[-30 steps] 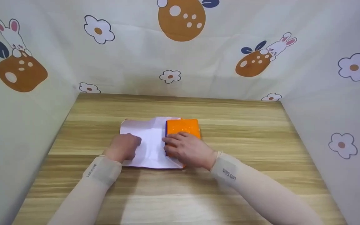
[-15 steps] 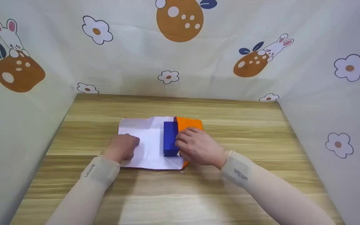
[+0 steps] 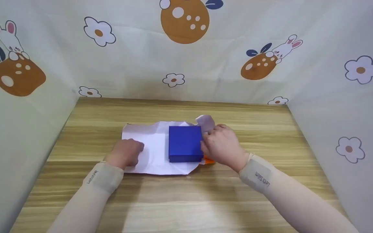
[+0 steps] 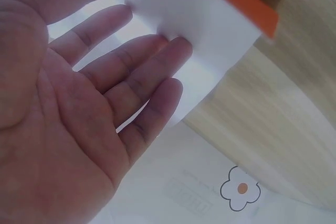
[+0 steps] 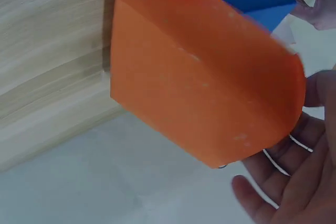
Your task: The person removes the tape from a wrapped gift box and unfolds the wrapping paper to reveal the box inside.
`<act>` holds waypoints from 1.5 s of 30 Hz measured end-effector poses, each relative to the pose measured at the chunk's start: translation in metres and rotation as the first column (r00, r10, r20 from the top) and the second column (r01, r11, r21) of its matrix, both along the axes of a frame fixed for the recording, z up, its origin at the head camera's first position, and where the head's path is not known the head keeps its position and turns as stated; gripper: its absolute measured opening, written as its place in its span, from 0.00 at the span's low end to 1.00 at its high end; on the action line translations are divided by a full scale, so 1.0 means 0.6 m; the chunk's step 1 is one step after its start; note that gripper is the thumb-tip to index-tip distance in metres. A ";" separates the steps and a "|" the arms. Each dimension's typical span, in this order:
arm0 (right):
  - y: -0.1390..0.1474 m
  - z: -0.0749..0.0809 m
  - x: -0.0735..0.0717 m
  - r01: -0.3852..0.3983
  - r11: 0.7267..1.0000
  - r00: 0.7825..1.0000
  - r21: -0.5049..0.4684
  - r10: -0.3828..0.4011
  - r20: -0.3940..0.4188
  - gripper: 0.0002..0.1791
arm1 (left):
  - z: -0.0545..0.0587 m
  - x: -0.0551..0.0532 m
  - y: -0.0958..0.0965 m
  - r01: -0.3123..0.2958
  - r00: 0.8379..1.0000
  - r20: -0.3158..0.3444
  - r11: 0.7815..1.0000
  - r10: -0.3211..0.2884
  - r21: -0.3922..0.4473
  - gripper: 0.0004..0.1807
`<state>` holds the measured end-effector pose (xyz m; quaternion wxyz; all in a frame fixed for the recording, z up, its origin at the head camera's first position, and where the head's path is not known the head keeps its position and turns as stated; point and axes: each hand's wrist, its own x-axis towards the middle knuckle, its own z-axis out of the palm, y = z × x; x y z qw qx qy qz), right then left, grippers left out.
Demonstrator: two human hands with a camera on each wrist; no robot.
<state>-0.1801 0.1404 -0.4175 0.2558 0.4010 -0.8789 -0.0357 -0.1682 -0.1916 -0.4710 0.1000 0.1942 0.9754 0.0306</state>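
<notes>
A blue box (image 3: 185, 142) sits on a creased sheet of paper (image 3: 154, 152), white inside and orange outside. My left hand (image 3: 126, 152) rests on the sheet's left part. In the left wrist view the fingertips (image 4: 173, 51) of its loosely bent fingers touch the white side. At the box's right edge, my right hand (image 3: 223, 144) holds the sheet's right flap, which is lifted off the box. The flap's orange side (image 5: 199, 72) fills the middle of the right wrist view, its edge between thumb and fingers.
Everything lies on a wood-grain table (image 3: 173, 207). A pale curtain (image 3: 134, 58) printed with flowers, rabbits and orange fruit hangs behind and at both sides of the table.
The right hand has drawn the orange flap rightward off the box, and the blue top now shows. The left hand has stayed on the sheet.
</notes>
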 end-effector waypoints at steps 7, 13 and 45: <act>0.031 0.014 -0.003 0.250 0.966 0.954 0.062 -0.256 0.156 0.19 | 0.003 0.002 0.000 -0.001 1.000 -0.003 1.000 0.001 0.011 0.11; 0.064 0.012 -0.015 0.337 0.920 0.877 0.201 -0.384 0.289 0.17 | 0.002 -0.002 0.001 -0.038 0.997 0.073 0.999 0.039 -0.008 0.10; 0.141 -0.098 -0.032 0.264 0.899 0.715 0.350 -0.426 0.554 0.34 | 0.001 0.005 -0.003 -0.050 0.997 0.055 0.998 0.047 0.043 0.17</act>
